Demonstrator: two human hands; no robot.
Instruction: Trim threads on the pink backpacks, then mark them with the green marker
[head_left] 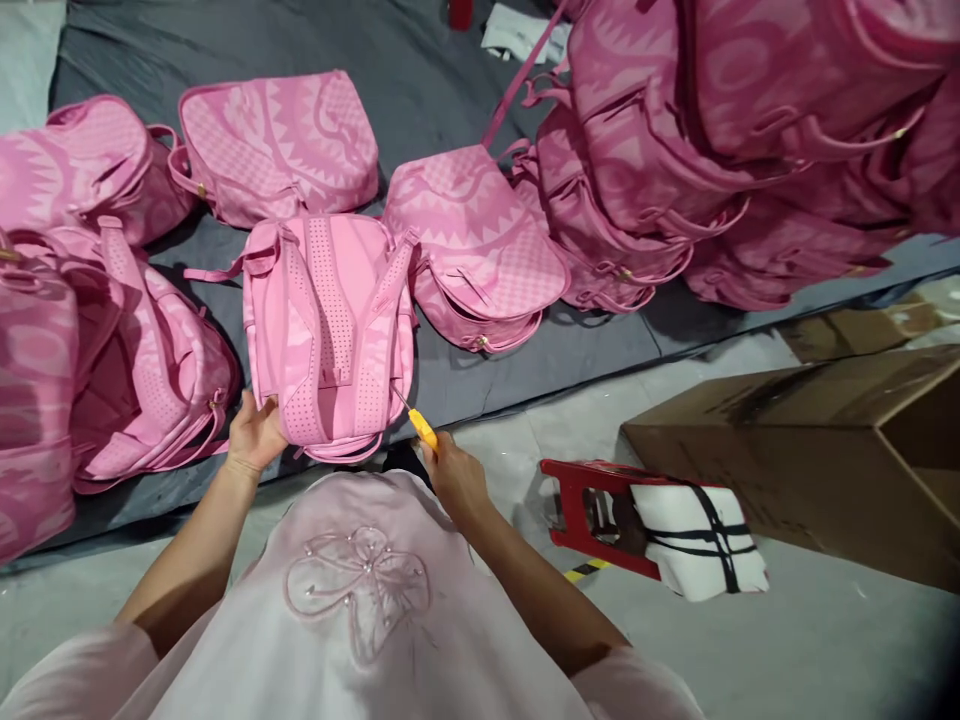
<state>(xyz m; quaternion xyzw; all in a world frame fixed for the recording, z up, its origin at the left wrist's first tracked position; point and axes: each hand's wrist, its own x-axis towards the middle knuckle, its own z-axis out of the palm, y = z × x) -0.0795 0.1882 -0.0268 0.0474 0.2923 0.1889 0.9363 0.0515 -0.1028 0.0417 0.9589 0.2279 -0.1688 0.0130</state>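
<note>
1. The small pale-pink backpack with perforated shoulder straps (335, 330) lies left of centre in the frame, on the dark grey sheet-covered worktop (480, 375); its straps face up, and its lower end points toward the wearer.
2. The left hand (256, 432) touches the backpack's lower left corner; some of its fingers are hidden by the fabric, so I cannot tell how firmly they close.
3. The right hand (455, 478), just below centre, is closed around a slim yellow-handled tool with a thin tip (424, 430); the tip points at the bag's lower right edge, though actual contact is too small to tell.
4. A pink backpack with a jagged pale print (480, 235) sits just right of the first one; a similar printed pink bag (281, 145) lies above it; more pink bags (161, 375) crowd the left side.
5. A heaped pile of deeper-pink backpacks (645, 150) fills the upper right.
6. At lower right, a red plastic stool (581, 515) bears a white pad crossed by black straps (701, 540); beside it, at the right edge, stands a brown cardboard box (787, 450).
</note>
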